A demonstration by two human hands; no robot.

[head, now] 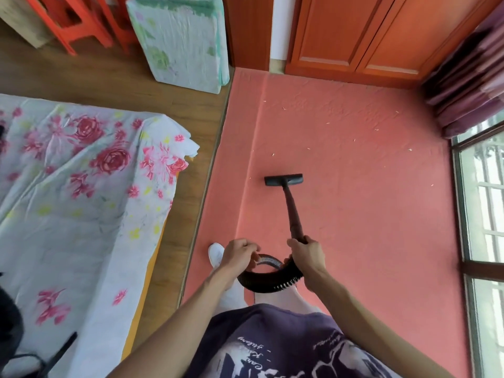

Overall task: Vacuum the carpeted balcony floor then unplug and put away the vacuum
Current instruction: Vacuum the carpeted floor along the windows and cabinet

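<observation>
We're standing on the carpet, floor head flat on it ahead of us, wand running back to our right hand. Hose loops across to our left hand. Bed lies left, window right, cupboard doors beyond.

Matt textured carpet, ribbed black plastic hose, glossy wooden doors.

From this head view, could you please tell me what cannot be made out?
- Vacuum body and plug: out of frame; the hose runs behind the left hand and legs.
- Specks on the carpet: too small to identify.
- Wand grip: covered by the right hand.
</observation>
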